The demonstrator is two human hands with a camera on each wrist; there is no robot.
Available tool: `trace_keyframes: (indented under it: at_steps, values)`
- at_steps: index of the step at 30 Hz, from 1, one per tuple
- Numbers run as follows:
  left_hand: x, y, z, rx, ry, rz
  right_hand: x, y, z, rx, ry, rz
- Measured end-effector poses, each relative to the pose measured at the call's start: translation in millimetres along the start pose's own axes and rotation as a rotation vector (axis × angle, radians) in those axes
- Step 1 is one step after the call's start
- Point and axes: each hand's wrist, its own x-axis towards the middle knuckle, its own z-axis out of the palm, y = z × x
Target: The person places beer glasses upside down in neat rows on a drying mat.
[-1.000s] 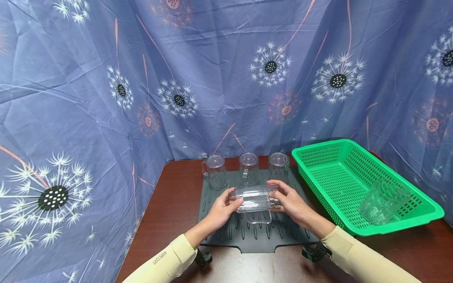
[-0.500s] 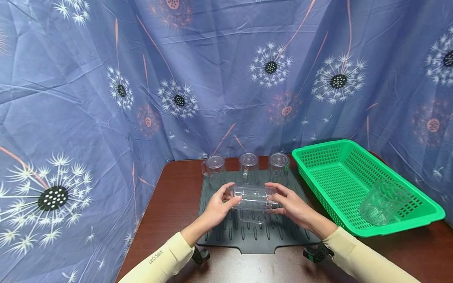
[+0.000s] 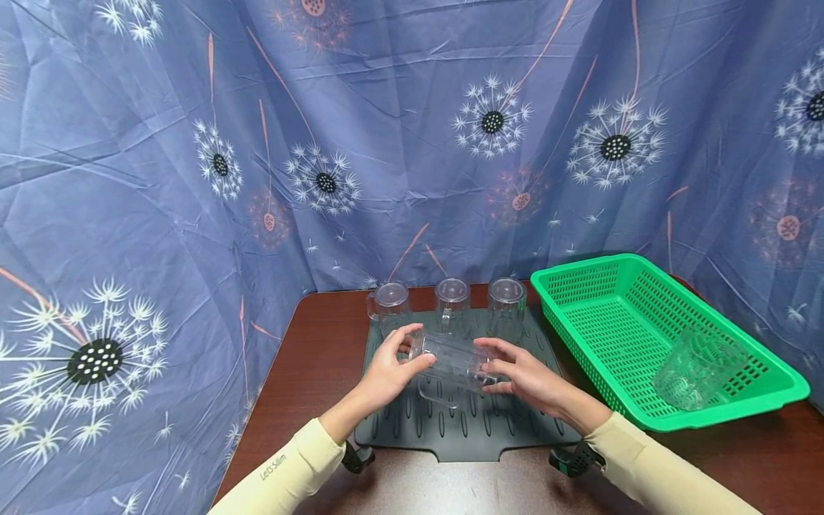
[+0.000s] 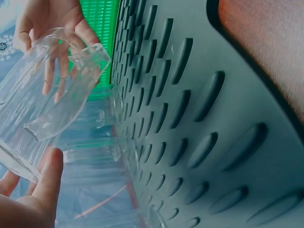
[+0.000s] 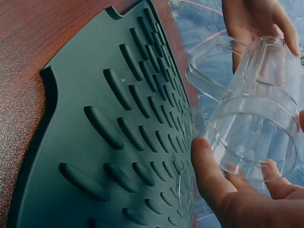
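Note:
A clear glass mug (image 3: 450, 361) is held on its side in the air over the dark ribbed mat (image 3: 418, 429), its left end higher than its right. My left hand (image 3: 389, 368) grips the left end, with the thumb in front. Around the right end, at the open rim, curl the fingers of my right hand (image 3: 531, 375). The mug's handle (image 5: 209, 69) hangs toward the mat. In the left wrist view, the right hand (image 4: 52, 21) shows partly through the glass (image 4: 42, 90).
Along the mat's far edge stand three upside-down glass mugs: a left one (image 3: 393, 300), a middle one (image 3: 453, 297) and a right one (image 3: 507, 297). A green basket (image 3: 566, 343) on the right holds a tilted clear glass vessel (image 3: 685, 375). A patterned curtain (image 3: 405, 143) hangs behind the table (image 3: 283, 372).
The held mug has gone from nearly level to sloping down toward the right. My left hand has shifted left and slightly up, while the right hand has stayed nearly in place.

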Motion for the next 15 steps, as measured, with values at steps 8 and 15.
trace_keyframes:
  at_steps: [8,15]
  values:
    - [-0.8,6.8,-7.1,0.019,-0.026,0.052,0.8,1.8,-0.8,-0.022,-0.039,-0.020]
    - [-3.4,12.4,-14.0,0.062,-0.036,0.063,0.3,1.4,-1.9,-0.058,-0.069,-0.031]
